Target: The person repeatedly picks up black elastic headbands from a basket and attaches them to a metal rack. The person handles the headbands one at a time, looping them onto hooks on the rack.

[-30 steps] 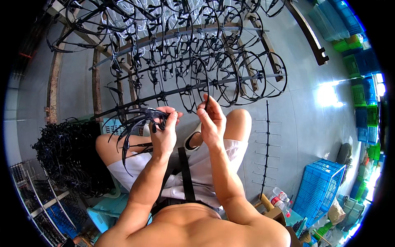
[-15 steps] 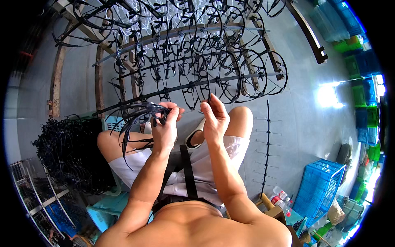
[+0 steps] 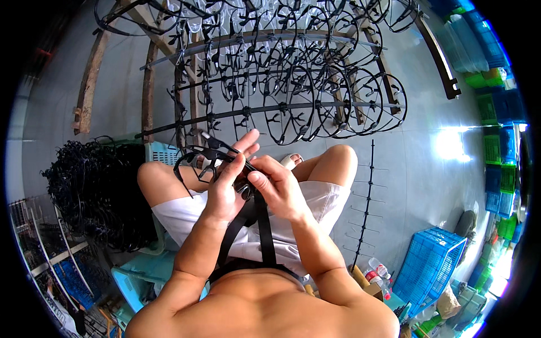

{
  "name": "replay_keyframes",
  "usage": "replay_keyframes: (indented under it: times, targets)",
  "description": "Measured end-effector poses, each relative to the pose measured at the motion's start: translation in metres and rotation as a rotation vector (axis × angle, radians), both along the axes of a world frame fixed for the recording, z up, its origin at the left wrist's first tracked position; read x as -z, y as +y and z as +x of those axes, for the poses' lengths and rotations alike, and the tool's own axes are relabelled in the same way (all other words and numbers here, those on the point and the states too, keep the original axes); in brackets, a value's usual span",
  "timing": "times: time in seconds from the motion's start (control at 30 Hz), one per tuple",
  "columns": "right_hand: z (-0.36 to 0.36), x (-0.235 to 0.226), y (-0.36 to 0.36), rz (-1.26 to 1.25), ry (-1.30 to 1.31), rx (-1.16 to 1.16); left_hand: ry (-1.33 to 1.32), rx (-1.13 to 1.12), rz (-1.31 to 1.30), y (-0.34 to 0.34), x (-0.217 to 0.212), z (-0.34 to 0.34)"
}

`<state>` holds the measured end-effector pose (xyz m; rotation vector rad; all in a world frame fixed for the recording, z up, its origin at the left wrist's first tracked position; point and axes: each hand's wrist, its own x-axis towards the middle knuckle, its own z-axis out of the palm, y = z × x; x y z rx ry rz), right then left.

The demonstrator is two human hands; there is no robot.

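My left hand (image 3: 226, 188) is closed around a small bunch of black plastic glasses frames (image 3: 214, 145), with some fingers stretched out past them. Thin curved temples stick out from the bunch to the left. Against the same bunch, my right hand (image 3: 280, 190) pinches a dark piece between thumb and fingers. It looks like part of one frame, but the fingers partly cover it. Both hands meet above my lap. Ahead of them a rack rod (image 3: 259, 110) carries many similar black frames (image 3: 298, 127), hung side by side.
A heap of black frames (image 3: 96, 197) fills a crate at my left. Wooden rack legs (image 3: 92, 84) stand at the far left. A thin pole with short side prongs (image 3: 369, 191) lies right of my knee. A blue crate (image 3: 431, 270) and bottles (image 3: 378, 276) are at lower right.
My right hand has come away from the rack's near rod, back and left to meet my left hand. The left hand has turned and come slightly nearer. The view has shifted a little.
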<state>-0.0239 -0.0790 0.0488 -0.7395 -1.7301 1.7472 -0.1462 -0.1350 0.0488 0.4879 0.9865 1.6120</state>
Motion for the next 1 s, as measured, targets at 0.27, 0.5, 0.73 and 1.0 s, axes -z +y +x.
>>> replay_keyframes:
  times: [0.27, 0.5, 0.73, 1.0]
  targets:
    - [-0.014, -0.011, 0.000, 0.336, -0.117, 0.173, -0.323, -0.095, 0.130, -0.015, 0.002, -0.014]
    - [-0.004, -0.015, -0.001, 0.008, -0.168, 0.075, -0.237, -0.012, -0.174, -0.018, -0.003, -0.021]
    - [0.008, -0.014, 0.003, -0.014, -0.138, -0.062, -0.417, 0.220, -0.077, -0.032, -0.016, -0.027]
    - [-0.001, -0.015, -0.008, -0.042, -0.143, 0.018, 0.059, 0.062, -0.210, -0.042, 0.005, -0.002]
